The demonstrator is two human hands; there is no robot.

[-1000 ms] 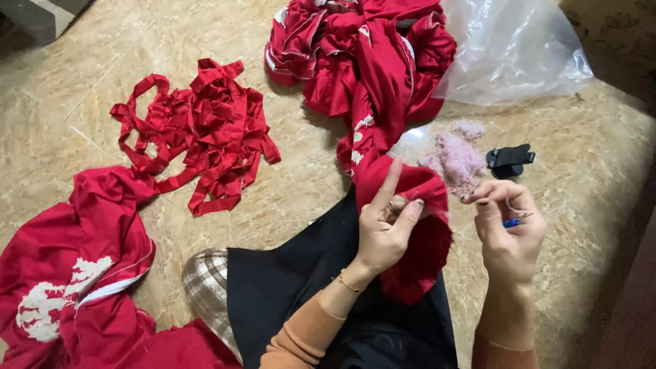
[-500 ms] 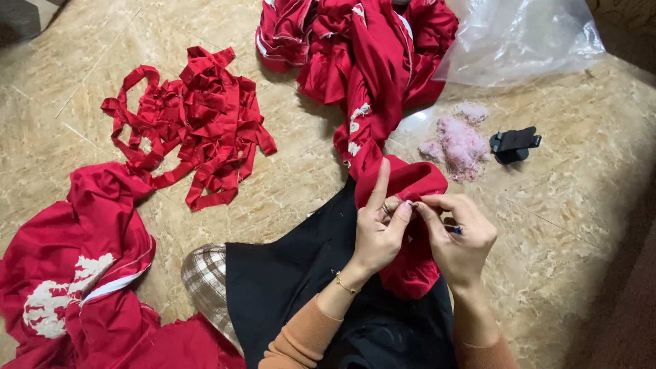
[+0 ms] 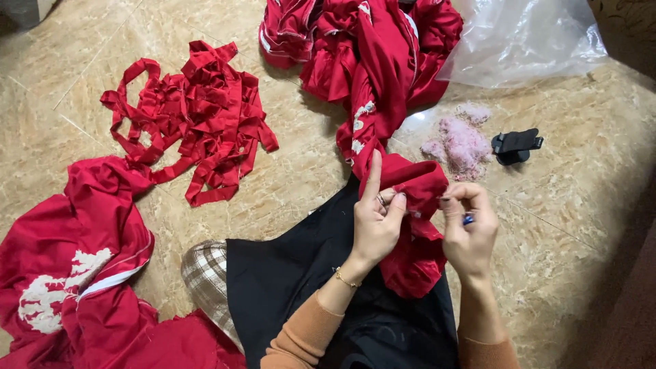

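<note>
My left hand (image 3: 377, 220) pinches a fold of red garment (image 3: 412, 239) that drapes over my black-clad lap, index finger pointing up. My right hand (image 3: 469, 227) is closed around a small blue-handled tool (image 3: 468, 219) held against the same fold, right beside the left fingers. The red cloth runs up from my hands into a large heap of red garments (image 3: 369, 41) at the top. What the tool's tip touches is hidden by my fingers.
A pile of cut red strips (image 3: 198, 113) lies upper left on the marble floor. Another red garment with white print (image 3: 75, 273) is at lower left. Pink thread fluff (image 3: 459, 142), a black clip-like object (image 3: 516, 145) and a clear plastic bag (image 3: 526, 37) are upper right.
My right hand swung in from the right to meet the left hand at the fold, and now sits slightly apart, still working the red cloth. The view shifted a little.
</note>
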